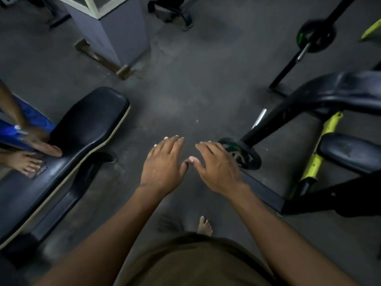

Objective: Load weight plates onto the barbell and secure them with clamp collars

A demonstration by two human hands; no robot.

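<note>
Both hands were held out, palms down, above the dark floor point(185, 96). The left hand point(165, 164) was seen with its fingers straight and slightly spread, nothing held in them. The right hand point(216, 166) lay just beside it at three o'clock, fingers likewise extended and empty, the two thumbs almost touching.

A small black weight plate point(245, 155) with green markings was found just beyond the right hand's fingers, at about two o'clock from it (whether contact was made could not be told). It was already seated on the end of a black bar point(274, 122), which ran up toward one o'clock beneath a curved black frame point(329, 89). A second plate point(316, 36), also black and green, was seen well away at one o'clock on another bar. No collar could be made out on either one.

A padded black bench point(82, 129) was placed at nine o'clock, and another person's hand point(41, 143) rested on its edge. A yellow-green strut point(321, 147) was seen at three o'clock beside a second pad point(348, 153). A bare foot point(204, 226) was visible at six o'clock.
</note>
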